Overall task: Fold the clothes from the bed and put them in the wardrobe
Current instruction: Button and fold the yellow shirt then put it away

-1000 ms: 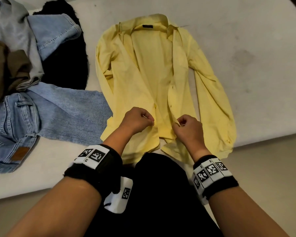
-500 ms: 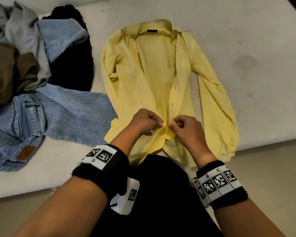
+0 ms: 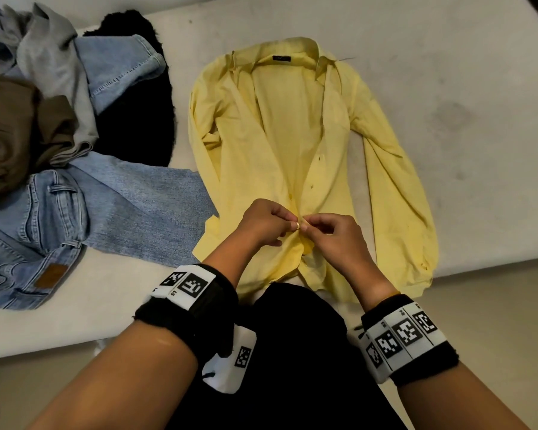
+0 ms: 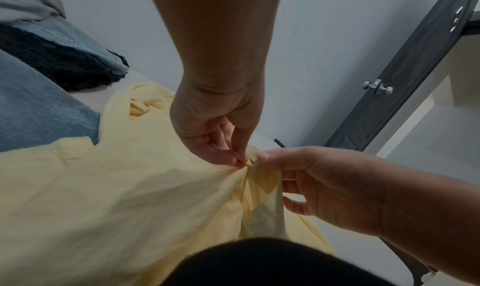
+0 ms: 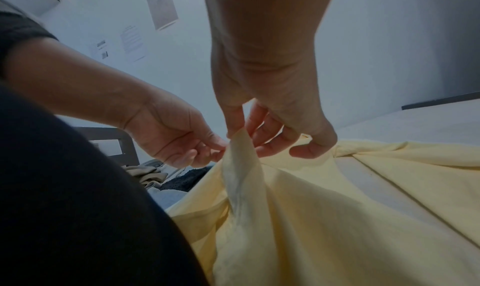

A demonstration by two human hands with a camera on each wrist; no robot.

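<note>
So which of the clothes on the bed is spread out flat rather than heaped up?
The yellow shirt. It lies spread open, collar away from the person, both hands pinching its front edges together. The jeans, grey, brown and black garments sit in an overlapping heap to its left.

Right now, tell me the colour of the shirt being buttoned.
Pale yellow shirt, clearest in the head view.
</note>
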